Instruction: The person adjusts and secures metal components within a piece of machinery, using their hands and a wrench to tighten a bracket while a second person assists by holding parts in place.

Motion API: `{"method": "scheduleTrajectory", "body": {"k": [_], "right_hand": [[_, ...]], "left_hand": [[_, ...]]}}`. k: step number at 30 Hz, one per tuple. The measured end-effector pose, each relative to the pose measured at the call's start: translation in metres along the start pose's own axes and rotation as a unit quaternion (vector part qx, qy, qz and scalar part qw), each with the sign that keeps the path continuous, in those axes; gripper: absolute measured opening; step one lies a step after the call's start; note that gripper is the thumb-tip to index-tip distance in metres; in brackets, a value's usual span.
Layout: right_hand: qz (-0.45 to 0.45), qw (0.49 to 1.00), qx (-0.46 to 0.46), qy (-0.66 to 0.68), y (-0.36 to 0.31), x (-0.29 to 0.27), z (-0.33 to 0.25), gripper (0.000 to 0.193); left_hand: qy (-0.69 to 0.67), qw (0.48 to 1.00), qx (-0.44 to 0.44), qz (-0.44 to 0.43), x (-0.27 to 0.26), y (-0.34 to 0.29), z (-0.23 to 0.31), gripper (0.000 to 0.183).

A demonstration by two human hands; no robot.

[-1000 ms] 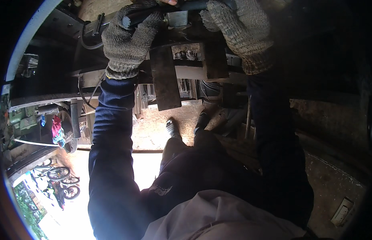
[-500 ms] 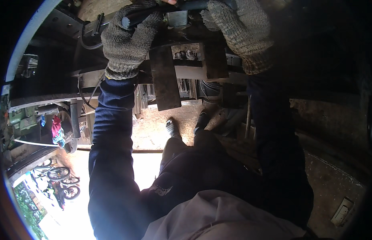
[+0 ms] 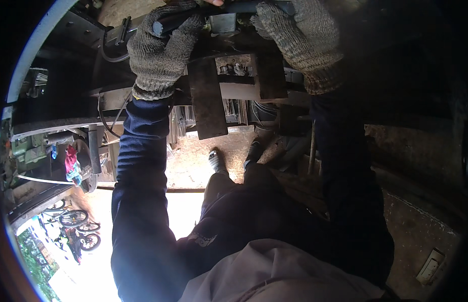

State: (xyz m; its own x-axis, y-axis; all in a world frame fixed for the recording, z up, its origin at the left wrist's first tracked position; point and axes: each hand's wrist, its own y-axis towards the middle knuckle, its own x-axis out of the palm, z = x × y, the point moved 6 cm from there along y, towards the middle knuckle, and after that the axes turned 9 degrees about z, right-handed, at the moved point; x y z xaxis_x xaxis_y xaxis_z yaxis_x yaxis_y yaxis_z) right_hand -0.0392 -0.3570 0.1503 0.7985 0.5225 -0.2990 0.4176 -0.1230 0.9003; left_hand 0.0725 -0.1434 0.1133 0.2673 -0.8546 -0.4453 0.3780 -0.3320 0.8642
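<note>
Both my hands wear thick grey-brown knitted gloves and reach to the top edge of the view. My left hand (image 3: 161, 58) is wrapped round a dark round bar (image 3: 242, 7), whose cut end pokes out beside the thumb. My right hand (image 3: 314, 45) closes on the bar's other end; the upper fingers are partly cut off by the frame. Between the two gloves, a small bare metal block (image 3: 223, 23) sits just below the bar. At the very top, a bare fingertip of another person's hand (image 3: 215, 2) shows near the bar.
Below my hands are dark flat steel plates (image 3: 208, 100) and a crosswise beam (image 3: 239, 91), with stacked metal strips (image 3: 181, 121) underneath. A black hose (image 3: 113, 58) curves at left. Near a machine hangs a pink-and-blue rag (image 3: 72, 163). Bicycles (image 3: 75, 221) stand outside at lower left.
My right glove has shifted very slightly left, its thumb lying a little further along the bar. My left hand and the bar look the same.
</note>
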Motion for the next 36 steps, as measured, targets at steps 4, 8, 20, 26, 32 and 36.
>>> {"method": "scheduleTrajectory", "body": {"k": [4,8,20,26,32,36], "right_hand": [[-0.008,1.0,-0.019,-0.004,0.0,0.002,-0.001,0.027],[0.002,1.0,-0.014,0.026,-0.002,0.003,-0.001,0.027],[0.0,1.0,0.012,0.016,-0.002,0.001,0.004,0.027],[-0.004,1.0,-0.001,0.01,-0.002,0.001,0.002,0.026],[-0.004,1.0,-0.014,0.005,-0.001,-0.001,0.002,0.027],[-0.004,1.0,-0.013,0.002,-0.002,0.0,0.002,0.028]], "left_hand": [[0.026,0.998,0.051,-0.012,0.001,-0.007,-0.012,0.041],[0.06,0.994,0.096,-0.01,0.0,-0.008,-0.007,0.043],[-0.171,0.969,-0.177,0.007,0.005,0.001,-0.006,0.031],[-0.04,0.998,0.051,0.001,0.001,0.006,0.003,0.028],[-0.124,0.981,-0.147,0.013,0.002,0.003,-0.003,0.027],[-0.111,0.986,-0.122,0.017,0.001,0.004,-0.001,0.027]]}}
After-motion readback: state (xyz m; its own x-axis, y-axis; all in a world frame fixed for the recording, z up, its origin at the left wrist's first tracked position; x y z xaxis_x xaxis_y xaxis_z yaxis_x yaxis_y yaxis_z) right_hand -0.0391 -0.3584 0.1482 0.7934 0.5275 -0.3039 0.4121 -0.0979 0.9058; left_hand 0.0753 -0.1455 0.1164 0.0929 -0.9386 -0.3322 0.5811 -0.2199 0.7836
